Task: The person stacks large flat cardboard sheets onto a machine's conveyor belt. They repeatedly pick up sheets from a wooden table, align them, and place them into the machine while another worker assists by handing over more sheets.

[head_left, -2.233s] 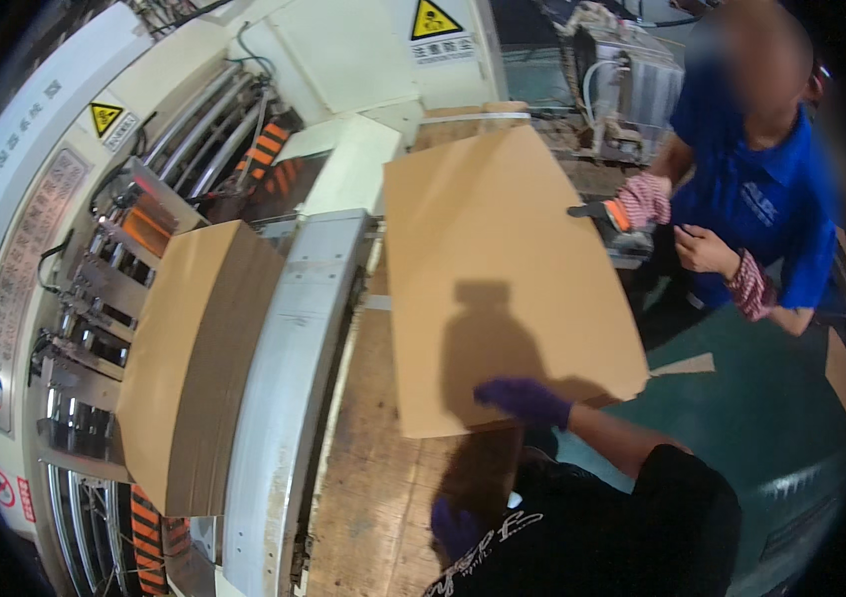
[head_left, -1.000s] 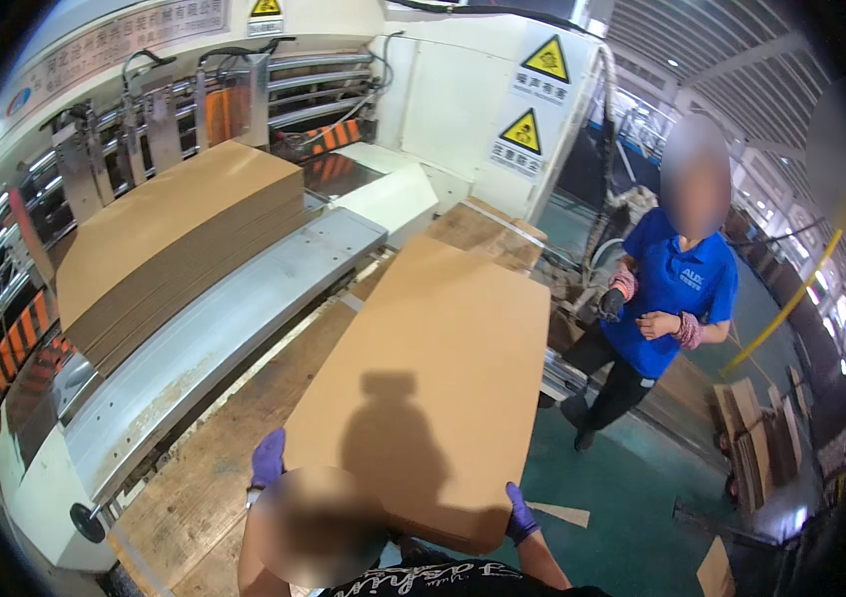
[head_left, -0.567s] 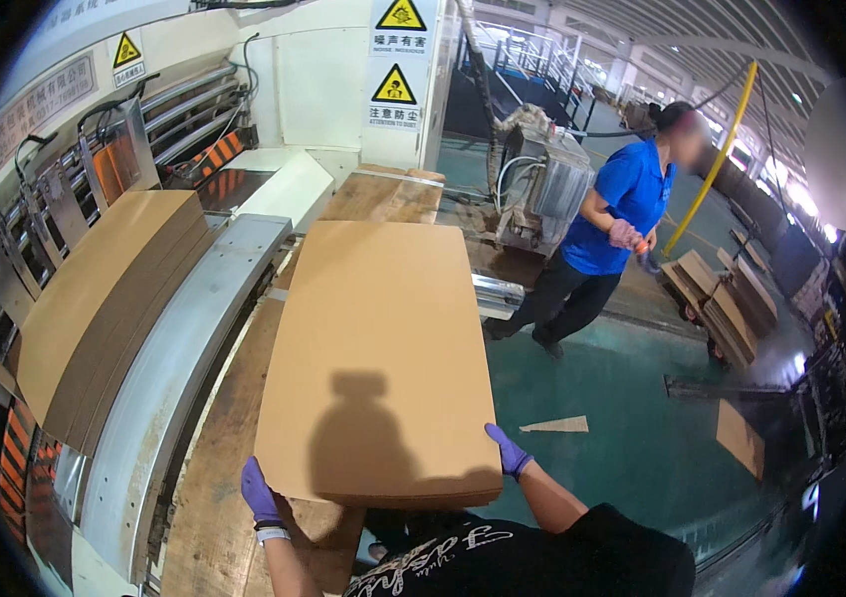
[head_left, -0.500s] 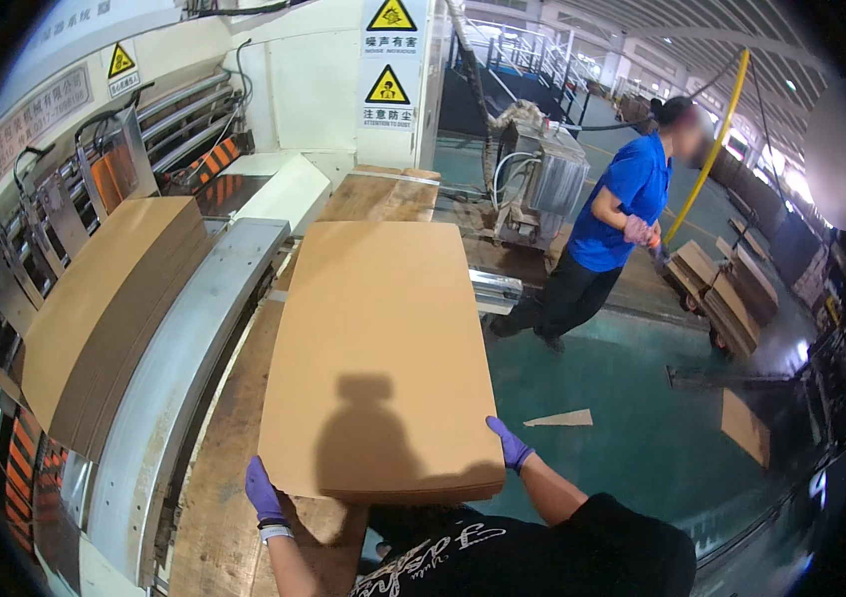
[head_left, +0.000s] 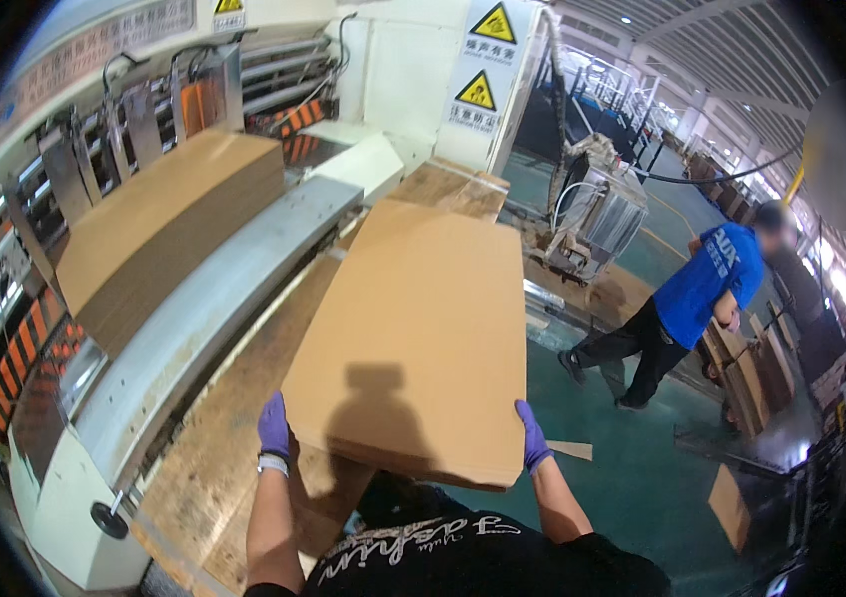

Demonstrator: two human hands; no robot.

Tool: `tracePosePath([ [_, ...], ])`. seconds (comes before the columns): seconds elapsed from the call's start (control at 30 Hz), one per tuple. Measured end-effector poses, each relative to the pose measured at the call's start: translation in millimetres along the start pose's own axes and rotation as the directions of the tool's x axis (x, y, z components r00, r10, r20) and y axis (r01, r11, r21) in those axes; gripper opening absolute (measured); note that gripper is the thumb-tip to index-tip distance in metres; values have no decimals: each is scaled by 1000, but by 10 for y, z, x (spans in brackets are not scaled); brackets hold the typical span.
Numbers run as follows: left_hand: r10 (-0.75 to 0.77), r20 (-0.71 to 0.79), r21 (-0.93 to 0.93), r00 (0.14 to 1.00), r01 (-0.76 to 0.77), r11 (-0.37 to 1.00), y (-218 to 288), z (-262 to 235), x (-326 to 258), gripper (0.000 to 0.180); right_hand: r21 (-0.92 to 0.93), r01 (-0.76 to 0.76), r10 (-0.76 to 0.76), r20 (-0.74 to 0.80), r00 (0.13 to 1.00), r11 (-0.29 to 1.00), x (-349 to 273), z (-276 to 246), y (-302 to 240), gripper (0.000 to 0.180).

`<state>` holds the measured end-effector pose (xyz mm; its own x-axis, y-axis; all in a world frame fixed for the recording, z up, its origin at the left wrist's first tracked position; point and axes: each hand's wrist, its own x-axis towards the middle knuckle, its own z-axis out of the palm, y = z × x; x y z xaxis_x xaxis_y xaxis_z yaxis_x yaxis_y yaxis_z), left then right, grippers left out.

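Observation:
A stack of brown cardboard sheets (head_left: 433, 308) lies in front of me, its far end on a worn wooden tabletop (head_left: 214, 478). Its near edge reaches past the table toward my body. My left hand (head_left: 275, 426), in a purple glove, is closed on the near left corner. At the near right corner, my right hand (head_left: 533, 438), gloved in purple too, grips the side edge. Both thumbs show at the edges, while the fingers beneath are partly hidden. My shadow falls across the top sheet.
To the left, a taller cardboard stack (head_left: 169, 194) stands in a machine behind a long metal rail (head_left: 214, 264). A co-worker in a blue shirt (head_left: 707, 284) is at the right, near a cart of cardboard (head_left: 737, 373). Cardboard scraps (head_left: 730, 507) lie on the green floor.
My view has swung left, so the machine sits further right in the picture. Both hands keep hold of the cardboard stack. The co-worker has walked toward the cart.

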<state>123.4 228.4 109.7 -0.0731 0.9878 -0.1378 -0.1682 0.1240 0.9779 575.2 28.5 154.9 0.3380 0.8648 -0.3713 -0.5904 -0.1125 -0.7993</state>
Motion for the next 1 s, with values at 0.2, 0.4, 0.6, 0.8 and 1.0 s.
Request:
tracePosePath([
  [0.2,370,119,491,921,-378,784,-520,-468,-276,43,-258,231,-266,-109,958,938,-632,376,-912,44],
  [0.4,435,214,683,874,-453,573,-26,-450,-459,35,-787,615,-604,513,610,-47,-1070,1880,-1758,8],
  [0.6,308,316,138,897,-365,921,1317,-211,-778,36,-413,892,-461,838,294,-183,-690,2941,-1891,22],
  [0.8,689,95,50,719,-694,718,2241,185,-1347,104,-306,583,-189,748,636,753,-606,3891,-1680,31],
  [1.0,813,-181,442,554,-693,570,2246,382,-1188,131,-227,749,-243,853,461,623,-144,4045,-1600,29],
])
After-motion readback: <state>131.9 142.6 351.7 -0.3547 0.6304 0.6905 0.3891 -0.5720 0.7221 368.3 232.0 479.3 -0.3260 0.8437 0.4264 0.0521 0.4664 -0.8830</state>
